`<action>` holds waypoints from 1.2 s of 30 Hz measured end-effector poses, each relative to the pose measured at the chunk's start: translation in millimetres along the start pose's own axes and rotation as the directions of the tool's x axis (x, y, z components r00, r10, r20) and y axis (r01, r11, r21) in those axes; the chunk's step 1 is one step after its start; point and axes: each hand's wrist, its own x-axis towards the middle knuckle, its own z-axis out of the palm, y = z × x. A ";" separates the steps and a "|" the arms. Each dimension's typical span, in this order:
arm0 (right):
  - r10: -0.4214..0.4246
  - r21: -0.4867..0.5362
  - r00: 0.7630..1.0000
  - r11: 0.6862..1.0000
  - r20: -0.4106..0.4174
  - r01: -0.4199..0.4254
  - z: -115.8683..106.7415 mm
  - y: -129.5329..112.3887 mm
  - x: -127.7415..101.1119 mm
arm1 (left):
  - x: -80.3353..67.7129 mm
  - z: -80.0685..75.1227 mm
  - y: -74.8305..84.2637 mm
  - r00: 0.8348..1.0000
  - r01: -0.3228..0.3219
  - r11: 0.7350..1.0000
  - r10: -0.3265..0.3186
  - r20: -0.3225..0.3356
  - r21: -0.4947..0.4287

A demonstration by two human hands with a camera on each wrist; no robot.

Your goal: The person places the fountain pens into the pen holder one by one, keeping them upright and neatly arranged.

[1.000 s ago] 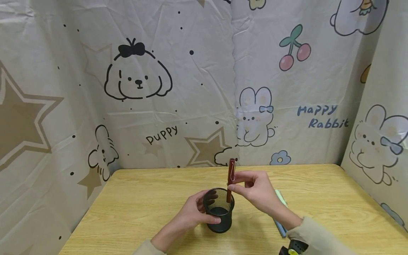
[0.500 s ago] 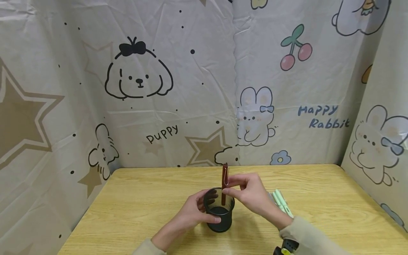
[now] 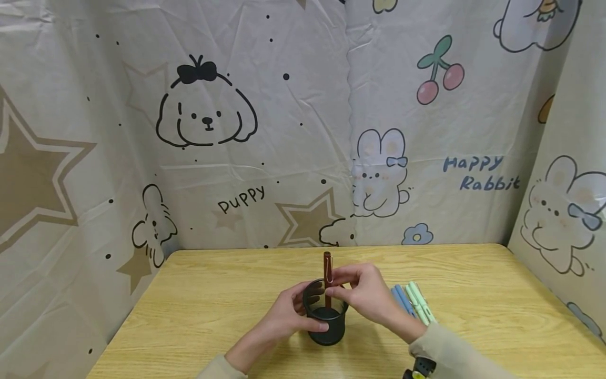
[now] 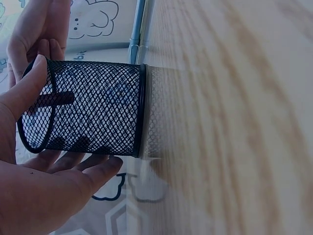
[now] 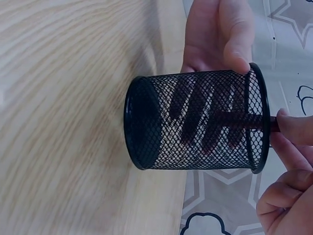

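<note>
Dark red pen, pinched between the thumb and fingers of the person's right hand, reaches down into a black mesh cup on a wood-grain table, seen from my remote post over the head and wrist feeds. The left hand grips the cup, its thumb on the near side and its fingers spread around the far wall. From where I sit, the cup appears to stand upright, mouth up. The pen's long axis runs almost vertical, nearly in line with the cup's own, with the capped end and silver clip above the rim. Both wrist views let me see the lower end through the mesh, inside the wall but well short of the base. The right hand is the nearer to the pen, pinching it at about rim level; most of the cup's depth lies straight below that grip. I judge the coming move to turn on that downward line: kept upright, the pen should clear the rim; tilted, it could catch the mesh. Blue pens and pale green pens lie side by side on the table, beyond the right forearm.
</note>
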 end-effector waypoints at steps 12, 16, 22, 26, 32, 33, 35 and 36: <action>-0.001 -0.029 1.000 1.000 0.014 0.001 4.5 2.9 -1.8 | 0.3 -0.7 -1.0 1.000 -0.001 1.000 0.001 0.021 -0.021; 0.011 -0.030 1.000 1.000 0.021 -0.010 5.8 3.7 -3.6 | -0.2 -0.4 -1.0 1.000 -0.001 0.999 0.002 0.028 -0.033; 0.026 -0.052 0.999 0.998 0.026 -0.025 6.8 4.4 -4.3 | -0.4 -0.4 -0.1 0.999 0.000 0.999 0.001 0.032 -0.036; 0.040 -0.060 0.998 0.997 0.041 -0.038 6.9 5.1 -4.2 | -0.3 -0.3 0.7 0.999 0.007 0.999 -0.005 0.034 -0.035; 0.051 -0.074 0.997 0.996 0.049 -0.048 6.0 4.5 -5.9 | -0.2 -0.4 0.8 1.000 0.015 1.000 -0.014 0.022 -0.021; 0.048 -0.082 0.998 0.996 0.043 -0.045 5.1 3.8 -6.5 | -0.1 -0.2 0.7 1.000 0.014 1.000 -0.014 0.021 -0.020; 0.039 -0.100 0.999 0.994 0.025 -0.036 2.6 2.3 -7.7 | -0.2 -0.3 0.3 1.000 0.012 1.000 -0.012 0.021 -0.021; 0.034 -0.110 0.999 0.993 0.012 -0.033 0.7 1.6 -8.4 | 0.1 -0.2 0.1 1.000 0.011 1.000 -0.010 0.023 -0.022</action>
